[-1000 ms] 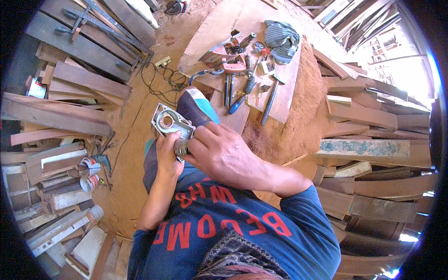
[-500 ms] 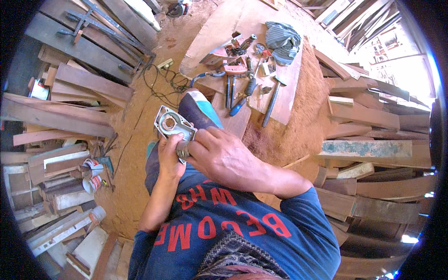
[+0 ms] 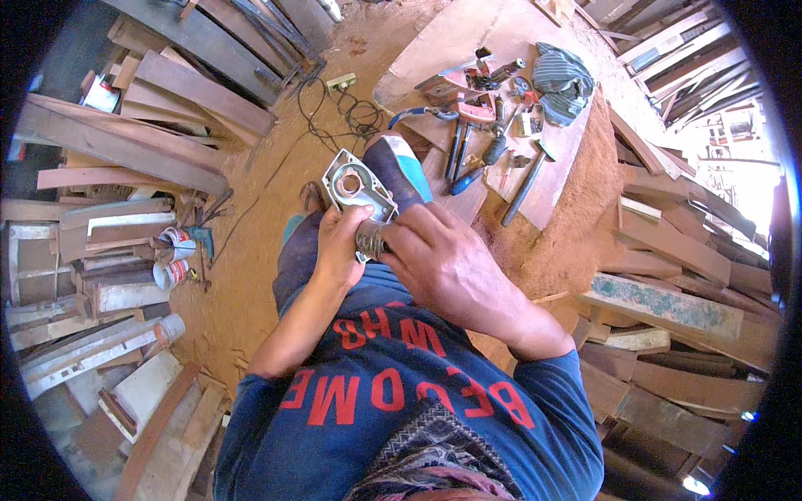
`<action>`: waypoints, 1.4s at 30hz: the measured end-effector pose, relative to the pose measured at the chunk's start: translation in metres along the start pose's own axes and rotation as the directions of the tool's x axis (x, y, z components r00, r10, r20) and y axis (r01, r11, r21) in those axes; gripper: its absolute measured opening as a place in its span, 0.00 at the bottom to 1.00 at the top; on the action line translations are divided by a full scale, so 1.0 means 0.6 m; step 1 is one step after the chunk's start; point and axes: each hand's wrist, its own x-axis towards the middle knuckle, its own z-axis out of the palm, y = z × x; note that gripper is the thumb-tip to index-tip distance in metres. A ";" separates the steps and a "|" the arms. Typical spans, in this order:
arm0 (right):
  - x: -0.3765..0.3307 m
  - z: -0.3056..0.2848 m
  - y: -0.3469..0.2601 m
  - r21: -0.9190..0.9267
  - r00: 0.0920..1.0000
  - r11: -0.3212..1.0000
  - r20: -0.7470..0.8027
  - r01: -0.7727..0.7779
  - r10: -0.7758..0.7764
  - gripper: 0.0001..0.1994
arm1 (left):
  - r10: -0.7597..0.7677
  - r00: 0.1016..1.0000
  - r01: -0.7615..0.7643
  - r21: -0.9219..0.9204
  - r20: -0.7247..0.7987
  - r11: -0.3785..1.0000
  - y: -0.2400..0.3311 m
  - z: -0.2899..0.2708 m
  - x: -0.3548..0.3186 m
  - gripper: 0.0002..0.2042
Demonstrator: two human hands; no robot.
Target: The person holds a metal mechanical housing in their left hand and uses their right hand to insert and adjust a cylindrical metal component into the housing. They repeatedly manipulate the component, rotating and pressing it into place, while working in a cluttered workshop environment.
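Note:
My left hand [image 3: 341, 242] is closed around a silvery cast-metal housing [image 3: 338, 188], which looks like a power tool's gear casing, with its thumb over the near edge. A round bore ringed in copper colour shows in the housing's far end. My right hand [image 3: 443, 259] is closed, its fingers curled at a dull, ribbed metal cylinder [image 3: 372, 240] beside the left thumb. How far that cylinder reaches into the housing is hidden by the fingers. Both hands are close together above my lap.
Ahead on a wooden board [image 3: 535, 188] lie a hammer [image 3: 530, 184], a blue-handled screwdriver [image 3: 468, 181], red tool parts [image 3: 476, 108] and a striped cloth [image 3: 564, 83]. Black cable [image 3: 355, 117] coils on the sawdust-covered floor. Stacked timber [image 3: 125, 146] lines both sides; paint buckets [image 3: 174, 259] stand at left.
The whole scene has shifted right in the view as the head turned slightly. Both hands keep their hold; the housing and ribbed cylinder stay together.

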 end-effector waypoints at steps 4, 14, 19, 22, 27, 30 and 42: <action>0.005 -0.012 -0.008 -0.078 0.998 0.996 0.037 -0.046 0.049 0.11 | 0.044 0.999 -0.044 -0.054 -0.004 0.998 0.001 0.010 -0.001 0.10; 0.005 -0.006 -0.004 -0.027 0.999 0.999 0.030 -0.043 0.043 0.11 | 0.034 0.999 -0.033 -0.061 0.016 0.998 0.007 0.016 -0.006 0.10; 0.007 -0.002 -0.002 -0.004 0.999 1.000 -0.033 0.009 -0.009 0.11 | 0.039 0.999 -0.039 -0.058 -0.001 0.998 0.006 0.015 -0.003 0.09; 0.008 -0.009 -0.008 -0.050 0.999 0.998 0.026 -0.044 0.046 0.11 | 0.039 0.999 -0.038 -0.065 0.010 0.997 0.005 0.015 -0.003 0.09; 0.009 -0.011 -0.008 -0.018 0.999 0.999 0.030 -0.037 0.038 0.12 | 0.019 1.000 -0.019 -0.088 0.001 0.996 0.005 0.017 -0.001 0.10; 0.007 -0.007 -0.004 0.004 0.999 1.000 0.036 0.003 -0.003 0.15 | 0.024 1.000 -0.025 -0.058 -0.010 0.998 0.005 0.012 0.001 0.10; 0.004 -0.005 0.004 0.033 1.000 0.999 0.005 0.011 -0.011 0.14 | 0.011 1.000 -0.010 -0.063 0.017 0.998 0.004 0.012 0.002 0.14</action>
